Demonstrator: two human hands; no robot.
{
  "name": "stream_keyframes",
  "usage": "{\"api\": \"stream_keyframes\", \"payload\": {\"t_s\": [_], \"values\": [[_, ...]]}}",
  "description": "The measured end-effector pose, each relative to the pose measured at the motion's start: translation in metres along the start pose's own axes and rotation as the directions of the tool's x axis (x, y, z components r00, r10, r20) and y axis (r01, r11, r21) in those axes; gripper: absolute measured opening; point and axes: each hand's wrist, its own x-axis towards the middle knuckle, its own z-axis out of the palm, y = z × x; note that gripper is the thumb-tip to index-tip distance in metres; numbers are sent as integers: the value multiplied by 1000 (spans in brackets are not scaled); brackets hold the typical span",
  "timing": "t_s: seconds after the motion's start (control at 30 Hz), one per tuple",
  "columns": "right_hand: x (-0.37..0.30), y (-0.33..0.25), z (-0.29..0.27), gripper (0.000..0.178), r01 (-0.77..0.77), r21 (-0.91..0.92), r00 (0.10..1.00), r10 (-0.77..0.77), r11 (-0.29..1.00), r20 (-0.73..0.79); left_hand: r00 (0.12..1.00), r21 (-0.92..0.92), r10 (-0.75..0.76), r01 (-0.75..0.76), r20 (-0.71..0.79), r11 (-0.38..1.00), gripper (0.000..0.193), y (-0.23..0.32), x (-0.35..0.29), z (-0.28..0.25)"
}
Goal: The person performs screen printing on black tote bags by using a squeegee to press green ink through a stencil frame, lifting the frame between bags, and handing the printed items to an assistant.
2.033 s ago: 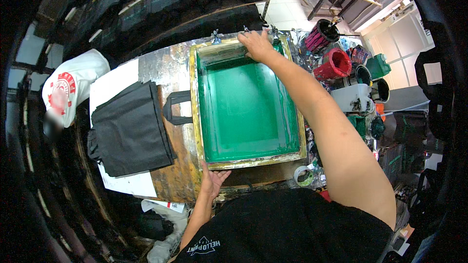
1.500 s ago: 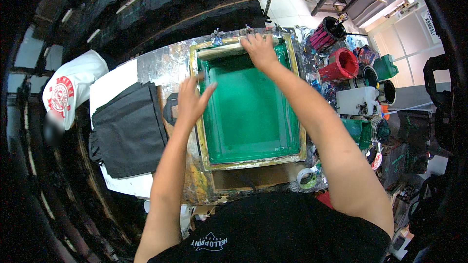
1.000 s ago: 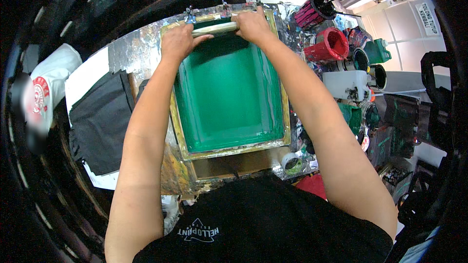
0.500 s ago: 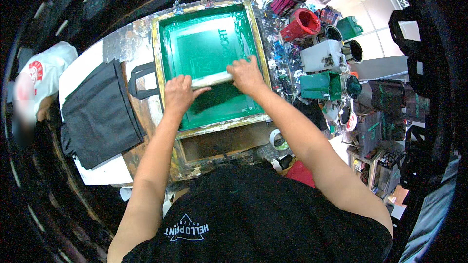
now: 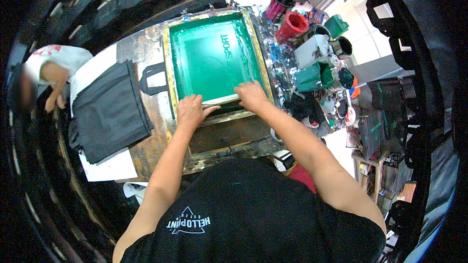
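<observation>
Both my hands grip a pale-handled squeegee at the near end of a screen printing frame. My left hand is closed round its left end, with the thumb along the near side. At the right end, my right hand has its fingers curled over the handle. The squeegee's blade is hidden in the frame. Green ink coats the screen's mesh, and dark lettering shows toward its right side. A black bag handle loop sticks out from under the frame's left edge.
A stack of black fabric bags lies on the table to the left. Along the right stand a red ink pot, a green container and a white jug. Another person bends over at the far left.
My hands have drawn the squeegee toward me, from mid-screen to the frame's near end. More green mesh shows beyond it. The person at the left has leaned further in, and my view has shifted slightly.
</observation>
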Motion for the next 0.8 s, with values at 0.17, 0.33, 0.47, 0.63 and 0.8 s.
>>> {"api": "stream_keyframes", "payload": {"t_s": [0.17,0.33,0.47,0.63,0.8], "values": [[-33,-6,-1,57,76,120,992,-63,990,-110,975,-210,16,-64,-220,976,92,-16,-51,6],[-57,-15,33,49,240,-29,911,-235,970,-339,924,-180,-375,357,-71,916,118,-59,-127,54],[-59,-35,43,42,163,-7,950,-159,987,-270,916,-185,-393,400,74,898,91,-79,-122,55],[-54,-46,12,46,90,-42,929,-100,995,-356,933,-295,-335,287,-129,911,73,-80,-128,51],[-45,-52,-59,45,31,-15,919,-35,999,-394,859,-858,-512,284,29,428,73,-66,-124,29]]}}
